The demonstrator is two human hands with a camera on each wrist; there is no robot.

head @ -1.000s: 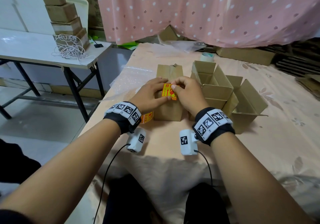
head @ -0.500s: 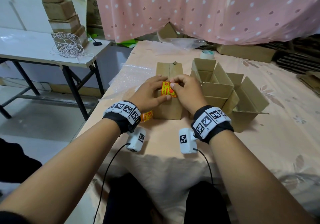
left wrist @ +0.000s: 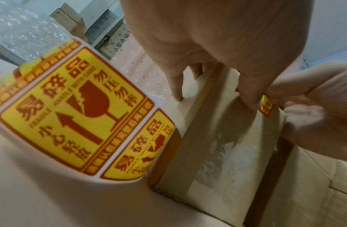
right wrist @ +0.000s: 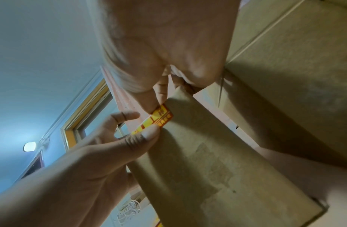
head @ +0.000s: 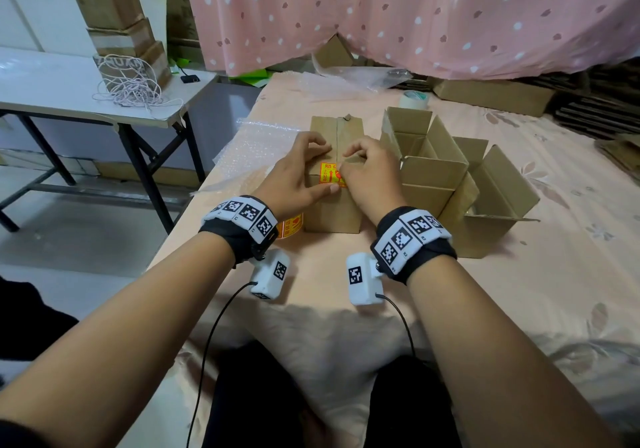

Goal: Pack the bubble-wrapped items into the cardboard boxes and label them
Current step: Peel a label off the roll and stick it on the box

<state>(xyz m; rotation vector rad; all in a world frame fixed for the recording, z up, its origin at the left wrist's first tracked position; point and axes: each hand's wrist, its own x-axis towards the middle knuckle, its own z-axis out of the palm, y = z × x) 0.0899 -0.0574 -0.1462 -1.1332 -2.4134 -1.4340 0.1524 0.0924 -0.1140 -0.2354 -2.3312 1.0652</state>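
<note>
Now yellow-red fragile sticker (head: pixel 331 174) sits lower, folded over near edge of closed brown cardboard box (head: pixel 335 205), mid frame. Left hand (head: pixel 298 180) thumb and right hand (head: pixel 367 173) fingers press it flat, holding nothing. Labelling nearly done.

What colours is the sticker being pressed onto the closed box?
Yellow with red print; the sticker shows best in the head view.

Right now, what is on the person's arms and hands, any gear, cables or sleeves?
Both forearms are bare, no sleeves or gloves. The left hand and right hand each have a black wrist strap carrying white blocks printed with black square markers. Under each wrist hangs a white camera unit with its own marker and a thin black cable.
</note>
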